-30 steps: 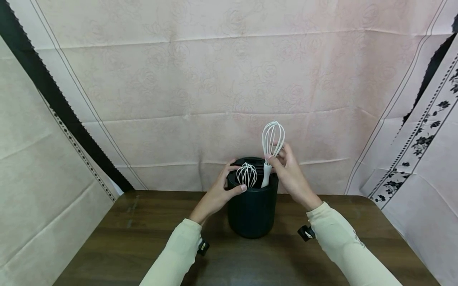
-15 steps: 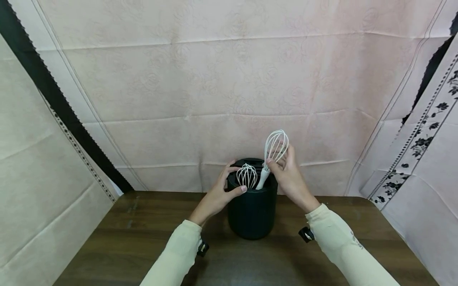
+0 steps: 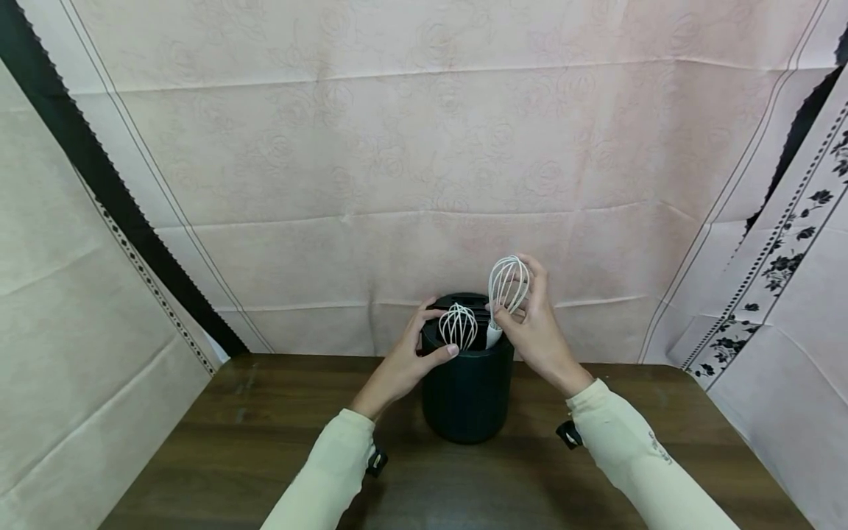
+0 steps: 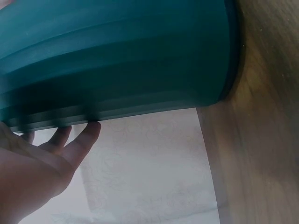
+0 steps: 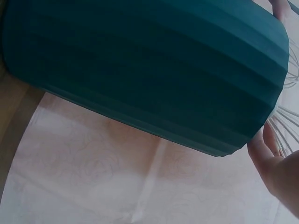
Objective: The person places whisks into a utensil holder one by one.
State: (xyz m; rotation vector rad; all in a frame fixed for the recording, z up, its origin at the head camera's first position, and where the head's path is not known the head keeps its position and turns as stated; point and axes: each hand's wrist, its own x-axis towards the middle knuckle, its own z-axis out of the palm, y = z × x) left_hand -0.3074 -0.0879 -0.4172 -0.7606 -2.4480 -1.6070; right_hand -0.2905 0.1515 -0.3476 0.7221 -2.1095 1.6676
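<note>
A dark green utensil holder (image 3: 467,397) with ridged sides stands upright on the table. My left hand (image 3: 405,362) grips its left side near the top, thumb at the front rim and fingers towards the back. In the left wrist view those fingers (image 4: 84,140) touch the holder's wall. Between the thumb and fingers of my right hand (image 3: 539,338) is a white whisk (image 3: 493,336), wires up, its handle partly inside the holder at the right. A second white whisk (image 3: 458,326) sits in the holder at the left, wires showing above the rim; its handle is hidden.
Brown wood table (image 3: 265,456) lies under the holder, its back edge close behind. A pale patterned cloth (image 3: 397,162) hangs at the back, with more cloth on both sides. Inside the holder, dark slats show at the back rim.
The right whisk tilted to the right, then came more upright while sinking deeper into the holder, my right hand still holding it. My left hand and the other whisk stayed put.
</note>
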